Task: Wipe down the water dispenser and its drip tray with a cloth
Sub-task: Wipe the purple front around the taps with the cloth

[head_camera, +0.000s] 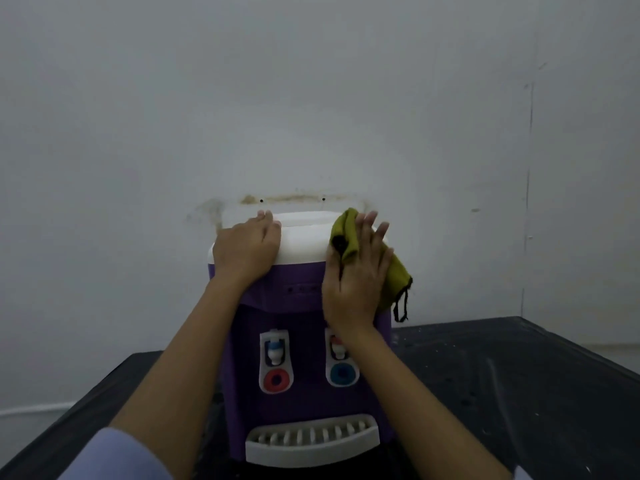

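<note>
One drip tray [311, 448], two taps [274, 351] — left hand [247, 249] flat on dispenser [304, 396], right hand's [353, 285] straight fingers [367, 225] press one cloth [394, 280].

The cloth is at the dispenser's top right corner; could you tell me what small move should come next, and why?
Probably slide the right hand leftward, dragging the cloth across the white lid toward the left hand, which rests on its left corner. The cloth covers only the right corner; the lid between is bare.
</note>
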